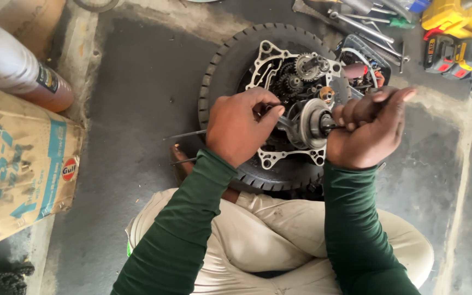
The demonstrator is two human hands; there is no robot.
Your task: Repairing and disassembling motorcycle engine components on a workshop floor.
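An opened engine case (279, 71) with exposed gears (307, 66) rests on a black tyre (226, 60) on the floor in front of me. My left hand (239, 127) is closed around a metal tool shaft that reaches to the round clutch drum (310, 123). My right hand (370, 130) grips a dark-handled screwdriver, its tip pressed at the centre of the drum. Both arms wear green sleeves, and my knees in light trousers sit just below the tyre.
A cardboard box (20, 169) and a spray can (23, 74) lie at the left. Spanners (364, 24) and a yellow power tool (457, 33) lie at the top right. A chain (9, 276) sits at the bottom left on the grey concrete floor.
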